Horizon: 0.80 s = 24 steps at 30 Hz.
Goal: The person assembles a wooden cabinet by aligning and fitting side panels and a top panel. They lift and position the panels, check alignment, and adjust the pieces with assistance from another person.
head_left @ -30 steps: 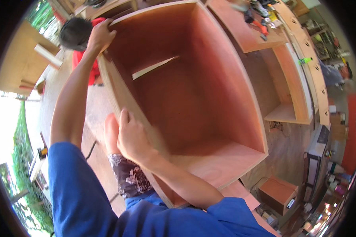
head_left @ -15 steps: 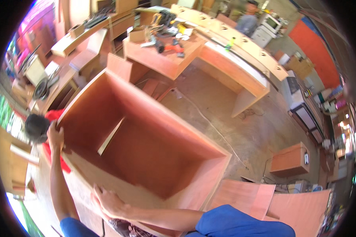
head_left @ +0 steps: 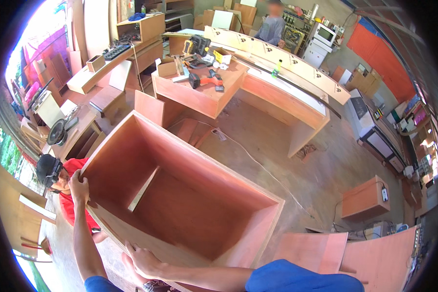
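A large open plywood cabinet box (head_left: pixel 190 219), reddish-brown inside with pale edges, lies slanted in front of me. A narrow pale slot (head_left: pixel 143 189) shows in its inner panel. My left hand (head_left: pixel 79 187) is closed on the rim at the box's left corner, thumb up. Farther along the near wall, my right hand (head_left: pixel 145 263) grips the top edge with its fingers bent over it. Close by my left hand, a co-worker (head_left: pixel 74 194) in a red shirt and dark cap is low beside the box; their hands are hidden.
Beyond the box stands a wooden bench (head_left: pixel 194 95) bearing power drills (head_left: pixel 207 80). A long pale board (head_left: pixel 277 56) runs behind it, with another person (head_left: pixel 271 29) farther back. A white cable (head_left: pixel 258 163) crosses the floor. Plywood panels (head_left: pixel 311 246) lie at the lower right.
The view has shifted, so the bench and co-worker sit differently in it and more of the co-worker shows. Both my hands keep their grip on the box's edge.
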Each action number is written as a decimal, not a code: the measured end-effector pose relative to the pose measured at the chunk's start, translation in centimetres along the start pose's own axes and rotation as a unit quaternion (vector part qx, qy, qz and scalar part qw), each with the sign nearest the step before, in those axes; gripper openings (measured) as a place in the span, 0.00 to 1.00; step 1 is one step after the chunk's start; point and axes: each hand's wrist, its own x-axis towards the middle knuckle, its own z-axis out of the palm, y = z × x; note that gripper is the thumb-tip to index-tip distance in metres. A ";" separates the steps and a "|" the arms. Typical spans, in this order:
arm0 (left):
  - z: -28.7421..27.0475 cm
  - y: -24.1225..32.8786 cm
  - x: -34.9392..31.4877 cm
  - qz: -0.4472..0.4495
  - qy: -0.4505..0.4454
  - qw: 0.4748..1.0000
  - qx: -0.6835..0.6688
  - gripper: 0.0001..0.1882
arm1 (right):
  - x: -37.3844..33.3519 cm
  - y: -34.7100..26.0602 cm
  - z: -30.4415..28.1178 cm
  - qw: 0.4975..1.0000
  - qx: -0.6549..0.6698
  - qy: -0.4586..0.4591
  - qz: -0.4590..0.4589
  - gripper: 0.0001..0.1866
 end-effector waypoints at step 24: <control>-0.2 -0.7 -0.2 0.074 0.014 0.997 0.008 0.21 | 0.2 0.1 -1.6 0.997 -0.003 -0.077 0.010 0.32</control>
